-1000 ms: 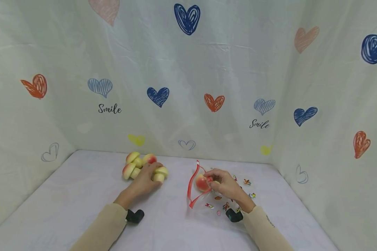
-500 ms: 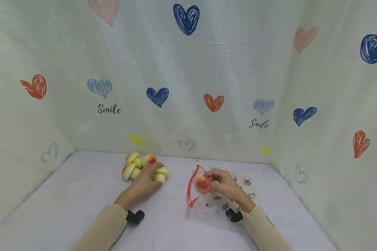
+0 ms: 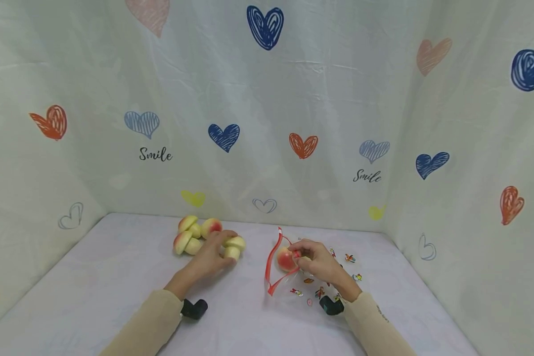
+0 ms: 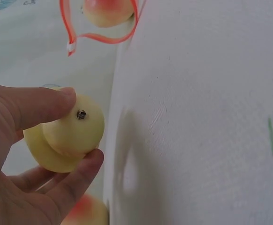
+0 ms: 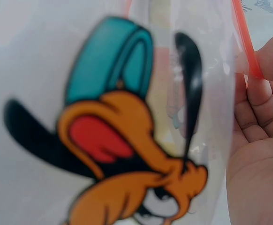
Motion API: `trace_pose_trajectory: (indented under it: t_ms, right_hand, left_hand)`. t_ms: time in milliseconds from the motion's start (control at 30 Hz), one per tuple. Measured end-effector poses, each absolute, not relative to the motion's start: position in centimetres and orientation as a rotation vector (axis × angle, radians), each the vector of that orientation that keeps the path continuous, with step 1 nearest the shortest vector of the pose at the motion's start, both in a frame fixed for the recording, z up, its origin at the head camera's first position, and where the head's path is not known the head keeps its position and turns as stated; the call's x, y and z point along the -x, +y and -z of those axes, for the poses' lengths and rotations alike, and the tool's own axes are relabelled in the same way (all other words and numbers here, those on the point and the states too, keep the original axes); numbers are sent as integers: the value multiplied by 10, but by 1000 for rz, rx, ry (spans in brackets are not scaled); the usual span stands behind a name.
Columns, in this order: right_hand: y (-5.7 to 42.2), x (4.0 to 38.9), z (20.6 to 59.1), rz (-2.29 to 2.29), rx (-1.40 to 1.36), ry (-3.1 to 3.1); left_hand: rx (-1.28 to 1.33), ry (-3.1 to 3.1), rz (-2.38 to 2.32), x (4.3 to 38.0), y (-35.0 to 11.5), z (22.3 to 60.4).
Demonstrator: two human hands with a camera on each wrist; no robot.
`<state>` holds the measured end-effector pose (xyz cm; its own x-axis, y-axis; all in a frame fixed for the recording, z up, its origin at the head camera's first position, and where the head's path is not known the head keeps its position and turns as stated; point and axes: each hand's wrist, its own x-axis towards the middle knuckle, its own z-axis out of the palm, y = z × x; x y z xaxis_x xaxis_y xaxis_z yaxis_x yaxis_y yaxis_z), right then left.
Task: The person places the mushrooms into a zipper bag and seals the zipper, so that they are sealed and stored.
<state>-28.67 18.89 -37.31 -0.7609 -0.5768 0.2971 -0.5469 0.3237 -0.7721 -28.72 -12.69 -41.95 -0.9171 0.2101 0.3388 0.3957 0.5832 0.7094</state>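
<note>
My left hand (image 3: 210, 256) grips a pale yellow toy mushroom (image 3: 234, 245), thumb on one side and fingers on the other. In the left wrist view the end of that toy mushroom (image 4: 87, 129) faces the camera, with a small dark mark on it. My right hand (image 3: 317, 262) pinches the red zip edge of a clear zip bag (image 3: 269, 264), whose mouth gapes toward the left. Inside shows a red-and-yellow toy mushroom (image 3: 286, 260). Close up in the right wrist view, the zip bag (image 5: 113, 117) bears a cartoon dog print and partly covers the right hand.
Several more toy mushrooms (image 3: 183, 243) with red-tinged caps cluster left of the left hand. Small colourful prints (image 3: 349, 258) on the bag spread around the right hand. A white curtain (image 3: 267, 99) with hearts stands behind the table (image 3: 93, 277).
My left hand has shifted slightly right with the toy mushroom, away from the cluster. My right hand and the bag have stayed in place.
</note>
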Motion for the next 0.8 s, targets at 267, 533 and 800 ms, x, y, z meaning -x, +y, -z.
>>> trace_pose_trajectory:
  t_ms: [267, 533, 800]
  right_hand:
    - [191, 290, 377, 1470, 1098, 2533]
    - [192, 288, 372, 1474, 1140, 2541]
    - [191, 286, 369, 1463, 1134, 2565]
  left_hand:
    - [481, -2612, 1286, 283, -119, 416]
    - [566, -2572, 1334, 280, -110, 413]
    - [660, -2569, 1359, 276, -98, 412]
